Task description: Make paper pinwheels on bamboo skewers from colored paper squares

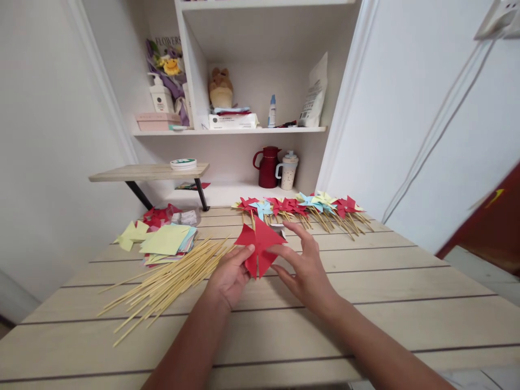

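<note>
A red paper pinwheel (260, 246) is held just above the wooden table (365, 303), between both hands. My left hand (229, 276) pinches its lower left side with thumb and fingers. My right hand (304, 262) touches its right side with spread fingers, thumb near the centre. A small white object (279, 229) peeks out behind the pinwheel; I cannot tell what it is. A loose pile of bamboo skewers (170, 281) lies just left of my left hand.
Stacked yellow, blue and red paper squares (166, 241) lie at the left. A row of finished pinwheels on sticks (303, 208) lines the table's far edge. Behind are a red jug (268, 167), a white cup (288, 170), a small raised shelf (150, 172) and wall shelves.
</note>
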`<act>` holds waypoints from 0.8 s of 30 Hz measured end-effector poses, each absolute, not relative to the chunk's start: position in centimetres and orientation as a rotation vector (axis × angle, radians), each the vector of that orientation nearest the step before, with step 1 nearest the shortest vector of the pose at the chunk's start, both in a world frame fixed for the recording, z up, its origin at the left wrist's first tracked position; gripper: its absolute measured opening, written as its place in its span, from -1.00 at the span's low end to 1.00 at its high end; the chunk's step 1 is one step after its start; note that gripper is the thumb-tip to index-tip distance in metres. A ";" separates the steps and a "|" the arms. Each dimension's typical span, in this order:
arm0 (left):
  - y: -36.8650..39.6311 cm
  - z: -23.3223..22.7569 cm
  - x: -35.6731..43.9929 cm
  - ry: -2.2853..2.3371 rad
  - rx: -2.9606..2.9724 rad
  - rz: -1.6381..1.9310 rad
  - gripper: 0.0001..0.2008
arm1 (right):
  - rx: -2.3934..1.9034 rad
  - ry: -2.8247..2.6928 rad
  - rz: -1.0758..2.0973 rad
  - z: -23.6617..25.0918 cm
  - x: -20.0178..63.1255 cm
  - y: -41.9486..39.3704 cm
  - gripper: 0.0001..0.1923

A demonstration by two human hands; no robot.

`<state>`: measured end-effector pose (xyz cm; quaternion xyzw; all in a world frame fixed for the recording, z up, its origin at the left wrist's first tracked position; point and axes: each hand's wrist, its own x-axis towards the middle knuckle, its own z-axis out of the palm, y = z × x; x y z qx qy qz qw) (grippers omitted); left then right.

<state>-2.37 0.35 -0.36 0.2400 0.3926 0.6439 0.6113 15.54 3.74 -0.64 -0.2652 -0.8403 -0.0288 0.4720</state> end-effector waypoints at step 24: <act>-0.4 1.0 -0.9 0.953 0.764 1.483 -0.74 | -0.706 -1.793 0.596 0.1 15.5 4.1 -0.85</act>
